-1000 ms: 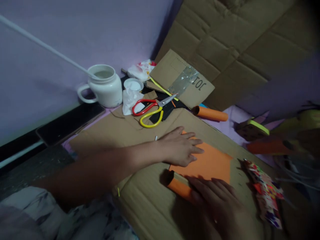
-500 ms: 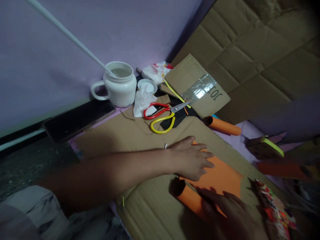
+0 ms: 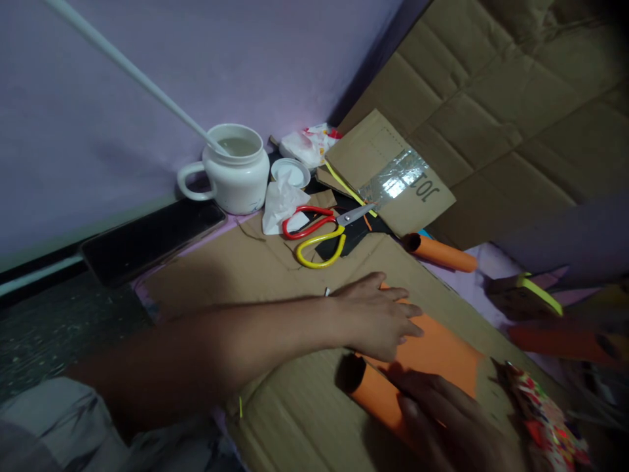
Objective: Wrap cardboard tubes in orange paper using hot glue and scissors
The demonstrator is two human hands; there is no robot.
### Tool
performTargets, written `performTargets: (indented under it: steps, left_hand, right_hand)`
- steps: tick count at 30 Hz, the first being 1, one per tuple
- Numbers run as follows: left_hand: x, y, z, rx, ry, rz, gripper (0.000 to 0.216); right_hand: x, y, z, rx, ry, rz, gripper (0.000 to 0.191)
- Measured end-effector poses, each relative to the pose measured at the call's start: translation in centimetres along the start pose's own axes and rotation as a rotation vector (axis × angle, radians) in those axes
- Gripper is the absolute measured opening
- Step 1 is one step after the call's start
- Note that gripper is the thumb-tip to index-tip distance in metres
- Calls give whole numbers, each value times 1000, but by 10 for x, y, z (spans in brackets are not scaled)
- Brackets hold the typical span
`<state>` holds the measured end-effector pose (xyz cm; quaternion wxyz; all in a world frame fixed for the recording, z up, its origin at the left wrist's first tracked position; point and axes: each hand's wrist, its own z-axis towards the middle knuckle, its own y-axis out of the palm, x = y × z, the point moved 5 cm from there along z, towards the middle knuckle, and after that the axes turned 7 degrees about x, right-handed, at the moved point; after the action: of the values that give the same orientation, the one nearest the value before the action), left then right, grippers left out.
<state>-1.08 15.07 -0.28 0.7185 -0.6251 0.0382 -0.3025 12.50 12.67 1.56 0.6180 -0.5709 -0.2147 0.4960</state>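
Under my left hand (image 3: 378, 314) lies a flat orange paper sheet (image 3: 442, 347) on a brown cardboard piece (image 3: 304, 400). The left palm is down, with its fingers spread over the sheet. Along the sheet's near edge is an orange paper roll (image 3: 376, 393), its dark hollow end facing left. My right hand (image 3: 447, 419) is closed around the roll's right part, hiding much of it. Whether roll and sheet are one piece, I cannot tell. Beyond the left hand are red-and-yellow-handled scissors (image 3: 319, 239), lying with blades apart.
Behind stand a white mug (image 3: 238, 174) with a stick in it, a crumpled tissue (image 3: 282, 203) and a taped cardboard piece (image 3: 393, 174). A dark phone (image 3: 152, 239) lies left. Another orange tube (image 3: 445, 254) and a colourful packet (image 3: 548, 416) are at right.
Both hands stay almost where they were; the right fingers have shifted slightly on the roll. The whole view has moved a little.
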Motion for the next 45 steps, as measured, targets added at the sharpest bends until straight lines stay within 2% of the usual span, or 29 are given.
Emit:
performTargets:
  steps: [9, 19, 21, 23, 26, 28, 29, 31, 33, 36, 40, 43, 45]
  left_hand:
    - [-6, -7, 0, -47, 33, -44, 31]
    - [5, -4, -9, 43, 129, -21, 24]
    - [4, -11, -11, 36, 104, -33, 22]
    - [3, -25, -15, 60, -1, -60, 20]
    - [13, -52, -34, 170, -173, -130, 22]
    - [34, -62, -53, 253, -120, -159, 24]
    - [47, -65, -65, 354, -60, -155, 26]
    - [65, -60, -86, 490, -56, -30, 31]
    - [77, -45, -101, 511, -63, 113, 31]
    - [80, -24, -109, 468, -42, 201, 29]
    - [74, -18, -108, 416, -27, 236, 26]
    - [72, -17, -110, 376, -32, 248, 27]
    - [72, -16, -113, 393, -48, 226, 30]
  right_hand:
    - [-4, -2, 3, -53, 12, 5, 23]
    - [-16, 0, 1, -63, 80, 29, 22]
    - [-16, 1, 2, -66, 107, 55, 21]
    - [-16, 3, 2, -70, 144, 91, 22]
    - [-16, 4, 3, -68, 204, 158, 23]
    - [-18, 3, 4, -49, 227, 196, 23]
    - [-19, 2, 4, -31, 237, 209, 24]
    - [-22, -2, 5, 13, 256, 231, 25]
    - [-24, -4, 7, 43, 280, 252, 25]
    - [-25, -2, 9, 33, 310, 274, 25]
    - [-20, -9, 4, 52, 296, 231, 24]
    - [-11, -35, -18, 254, 269, 66, 24]
    - [-9, -52, -38, 388, 288, -55, 24]
